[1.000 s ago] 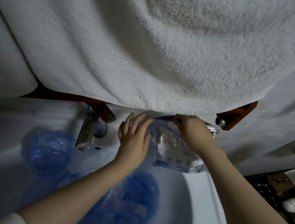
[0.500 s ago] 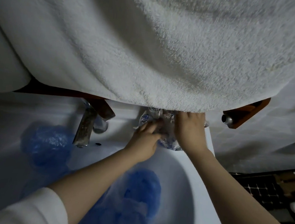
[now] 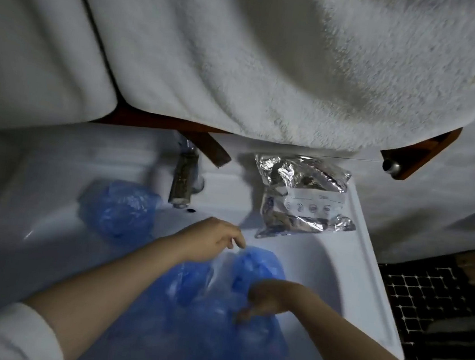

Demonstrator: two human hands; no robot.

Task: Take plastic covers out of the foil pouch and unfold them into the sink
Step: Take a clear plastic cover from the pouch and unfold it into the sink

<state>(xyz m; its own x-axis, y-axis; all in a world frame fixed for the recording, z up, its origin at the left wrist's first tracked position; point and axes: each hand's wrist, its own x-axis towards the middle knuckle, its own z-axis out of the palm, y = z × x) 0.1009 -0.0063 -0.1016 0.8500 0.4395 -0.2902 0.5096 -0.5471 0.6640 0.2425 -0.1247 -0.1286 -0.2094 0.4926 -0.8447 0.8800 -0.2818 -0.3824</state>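
The silver foil pouch lies crumpled on the sink's back right ledge, with neither hand on it. Several blue plastic covers lie piled in the white sink basin, and one more blue cover sits to the left of the tap. My left hand hovers over the pile with loosely curled fingers at the top edge of a cover; whether it pinches is unclear. My right hand is blurred, its fingers curled down into the blue plastic at the pile's right side.
A metal tap stands at the back of the sink. A big white towel hangs low over a brown wooden rail, just above the ledge. Dark tiled floor lies to the right.
Both hands have let go of the foil pouch, which now lies on the ledge, and dropped toward me onto the blue covers in the basin.
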